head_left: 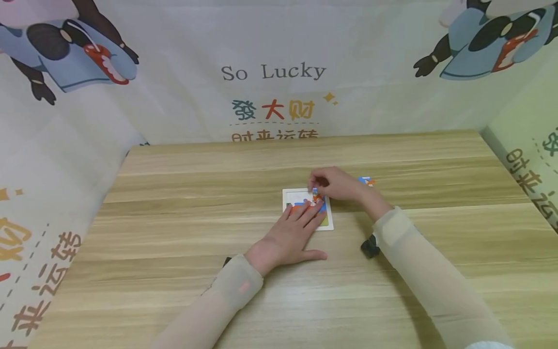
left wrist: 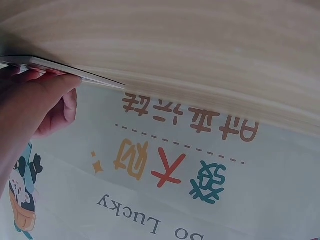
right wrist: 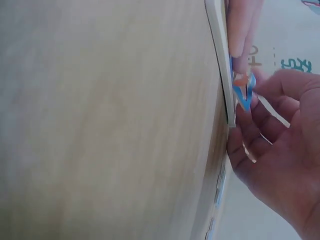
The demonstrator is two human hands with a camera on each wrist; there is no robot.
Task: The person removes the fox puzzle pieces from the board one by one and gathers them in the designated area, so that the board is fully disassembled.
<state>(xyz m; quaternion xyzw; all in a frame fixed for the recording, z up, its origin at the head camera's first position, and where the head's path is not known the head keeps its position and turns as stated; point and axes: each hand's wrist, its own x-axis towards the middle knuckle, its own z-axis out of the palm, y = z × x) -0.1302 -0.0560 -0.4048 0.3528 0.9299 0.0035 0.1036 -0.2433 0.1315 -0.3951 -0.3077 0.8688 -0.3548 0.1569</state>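
Observation:
A small jigsaw puzzle in a white frame lies on the wooden table, with red, blue and yellow-green pieces along its near part. My left hand rests over it, fingers spread and straight across the pieces, thumb out to the right on the table side. At the frame's far right, my right hand pinches a blue and orange puzzle piece between thumb and finger. That piece stands tilted up, close over the frame in the right wrist view. Beneath my left fingers, part of the picture is hidden.
Loose blue and orange puzzle pieces lie on the table behind my right wrist. A small black object shows beside the right cuff. Beyond the table's far edge hangs a printed cloth with lettering.

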